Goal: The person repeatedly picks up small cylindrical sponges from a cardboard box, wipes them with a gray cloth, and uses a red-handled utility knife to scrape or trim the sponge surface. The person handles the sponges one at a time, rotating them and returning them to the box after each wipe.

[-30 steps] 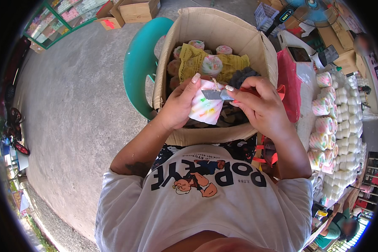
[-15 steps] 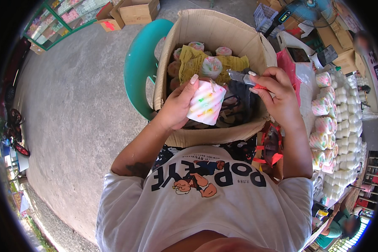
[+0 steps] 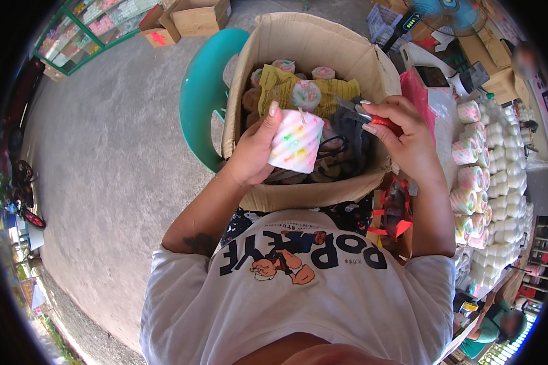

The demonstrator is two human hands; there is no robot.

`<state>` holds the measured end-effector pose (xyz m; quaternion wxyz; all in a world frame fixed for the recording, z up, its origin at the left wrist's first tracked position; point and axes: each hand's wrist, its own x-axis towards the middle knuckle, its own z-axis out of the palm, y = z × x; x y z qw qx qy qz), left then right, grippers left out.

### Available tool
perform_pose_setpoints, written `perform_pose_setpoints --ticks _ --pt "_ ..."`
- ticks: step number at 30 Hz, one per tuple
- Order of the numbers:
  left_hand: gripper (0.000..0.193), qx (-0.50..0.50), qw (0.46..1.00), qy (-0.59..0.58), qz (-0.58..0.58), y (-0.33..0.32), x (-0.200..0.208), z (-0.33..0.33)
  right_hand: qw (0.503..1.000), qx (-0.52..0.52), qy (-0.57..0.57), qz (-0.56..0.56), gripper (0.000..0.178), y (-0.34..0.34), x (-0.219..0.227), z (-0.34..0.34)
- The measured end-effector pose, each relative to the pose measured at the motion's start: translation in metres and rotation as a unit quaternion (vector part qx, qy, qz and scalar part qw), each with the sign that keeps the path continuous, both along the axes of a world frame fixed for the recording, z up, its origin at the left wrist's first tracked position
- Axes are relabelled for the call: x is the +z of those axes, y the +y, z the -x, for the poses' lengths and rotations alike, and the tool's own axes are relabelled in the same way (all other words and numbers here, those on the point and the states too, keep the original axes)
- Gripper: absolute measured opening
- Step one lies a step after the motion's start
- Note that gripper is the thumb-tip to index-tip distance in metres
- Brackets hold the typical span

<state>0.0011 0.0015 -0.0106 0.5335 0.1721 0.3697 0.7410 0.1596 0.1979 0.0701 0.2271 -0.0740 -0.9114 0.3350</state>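
Observation:
My left hand (image 3: 255, 148) grips a white candle (image 3: 296, 142) by its side, over the near left part of a cardboard box (image 3: 310, 198). Slanting ridges and pink, green and yellow spots cover the candle, and a short wick shows at its top. In my right hand (image 3: 402, 131) is a small knife (image 3: 379, 120) with a red handle. Its grey blade points left, apart from the candle. Inside the box lie a yellow printed bag (image 3: 277, 85), several similar candles (image 3: 323, 73) and dark cloth (image 3: 360, 131). My fingers hide part of the handle.
A teal plastic chair (image 3: 196, 91) stands behind the box on its left. To the right, a table bears rows of spotted candles (image 3: 464, 153) and stacked white pieces (image 3: 499, 201). A fan (image 3: 450, 13) is at the far right. Another person (image 3: 499, 328) sits at lower right.
The knife has turned, and its blade tip has moved slightly right, away from the candle. My left hand has tilted the candle and shifted it slightly left and up.

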Motion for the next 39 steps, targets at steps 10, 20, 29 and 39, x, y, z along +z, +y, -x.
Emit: perform_pose_setpoints --ticks 10,20,29,39 --pt "0.048 0.077 0.984 -0.136 -0.091 0.000 0.001 0.009 0.995 0.032 -0.007 0.091 0.032 -0.018 -0.010 -0.013" --pt "0.052 0.048 0.994 -0.081 -0.060 0.000 0.005 0.008 0.991 0.119 -0.030 0.050 0.036 -0.028 -0.021 -0.009" --pt "0.055 0.036 0.993 -0.094 -0.060 -0.004 0.003 0.009 0.990 0.139 -0.014 0.019 0.037 -0.031 -0.023 -0.004" --pt "0.051 0.034 0.990 -0.086 -0.103 -0.005 0.000 0.007 0.982 0.185 -0.008 -0.042 0.039 -0.028 -0.017 0.009"
